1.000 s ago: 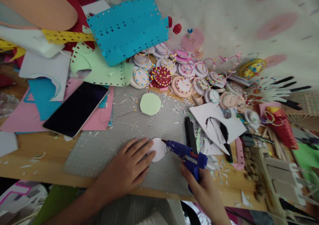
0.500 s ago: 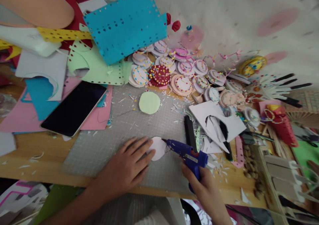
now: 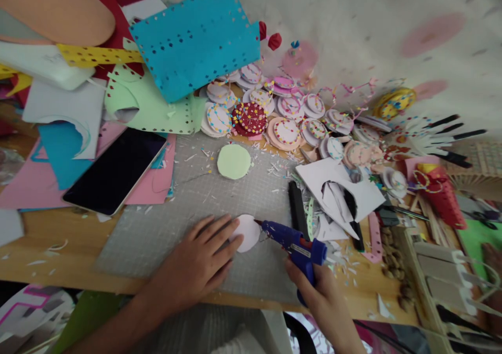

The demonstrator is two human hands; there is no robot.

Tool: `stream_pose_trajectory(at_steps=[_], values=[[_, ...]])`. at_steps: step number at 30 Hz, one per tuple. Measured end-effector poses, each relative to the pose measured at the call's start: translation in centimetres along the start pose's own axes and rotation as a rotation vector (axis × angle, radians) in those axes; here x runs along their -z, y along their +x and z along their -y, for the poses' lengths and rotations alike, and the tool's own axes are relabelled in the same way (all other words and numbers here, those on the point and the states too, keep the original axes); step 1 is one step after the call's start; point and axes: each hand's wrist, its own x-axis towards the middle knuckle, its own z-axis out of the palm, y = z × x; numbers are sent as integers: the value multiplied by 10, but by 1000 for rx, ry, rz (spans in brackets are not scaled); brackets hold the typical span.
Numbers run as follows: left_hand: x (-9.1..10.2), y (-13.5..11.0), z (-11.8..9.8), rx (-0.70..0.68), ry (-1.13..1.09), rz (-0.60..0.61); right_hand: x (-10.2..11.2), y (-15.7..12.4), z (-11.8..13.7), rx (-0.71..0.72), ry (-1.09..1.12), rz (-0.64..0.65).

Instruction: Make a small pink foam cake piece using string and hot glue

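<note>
My left hand (image 3: 200,260) lies flat on the grey cutting mat (image 3: 164,218), fingers stretched out, their tips pressing the left edge of a pale pink paper disc (image 3: 249,232). My right hand (image 3: 319,291) is wrapped round the handle of a blue glue gun (image 3: 296,241). The gun's nozzle points left and touches the disc's right edge. A light green paper disc (image 3: 234,161) lies farther back on the mat.
A dark phone (image 3: 115,171) rests on pink paper at the left. Perforated blue (image 3: 196,40) and green sheets pile up behind. Several decorated paper discs (image 3: 286,129) crowd the back. A black stick (image 3: 297,207) and cut white paper (image 3: 337,186) lie right of the mat.
Both hands, the disc and the glue gun stay where they were. The view has only drifted slightly.
</note>
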Motion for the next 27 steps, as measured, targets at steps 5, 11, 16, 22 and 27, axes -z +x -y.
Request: stream_pose_trajectory(at_steps=[5, 11, 16, 22, 27], values=[[0, 0, -1, 3, -6, 0, 2, -1, 2, 3, 25, 22], [0, -1, -1, 2, -14, -14, 1, -4, -4, -26, 16, -6], [-3, -2, 0, 1, 1, -3, 2, -5, -7, -45, 9, 42], [-2, -1, 0, 1, -4, -5, 3, -7, -4, -57, 7, 61], [-1, -1, -1, -1, -10, -18, 4, -9, 1, -56, 16, 5]])
